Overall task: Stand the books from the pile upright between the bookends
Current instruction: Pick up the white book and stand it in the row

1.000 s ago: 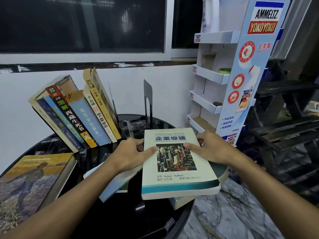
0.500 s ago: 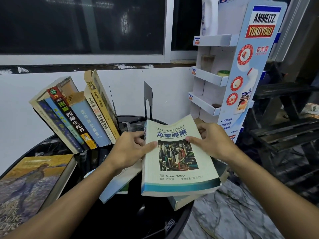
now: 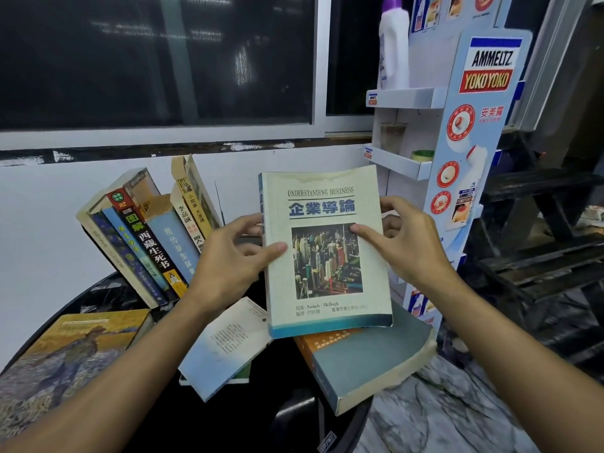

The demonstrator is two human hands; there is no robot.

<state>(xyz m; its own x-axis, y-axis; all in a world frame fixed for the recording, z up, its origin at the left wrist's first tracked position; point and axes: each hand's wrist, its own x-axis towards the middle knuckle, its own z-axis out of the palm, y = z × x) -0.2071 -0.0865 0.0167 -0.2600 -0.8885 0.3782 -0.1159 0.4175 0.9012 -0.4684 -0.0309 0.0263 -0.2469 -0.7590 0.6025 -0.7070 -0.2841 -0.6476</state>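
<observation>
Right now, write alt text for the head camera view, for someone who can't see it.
The left hand and right hand hold a pale paperback, Understanding Business, by its side edges, cover facing the camera, above an orange-and-grey book lying flat on a black table. Left of it, a row of books leans leftward.

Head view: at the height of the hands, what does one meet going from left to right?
Leaning books → left hand → held book → right hand → display stand.
</observation>
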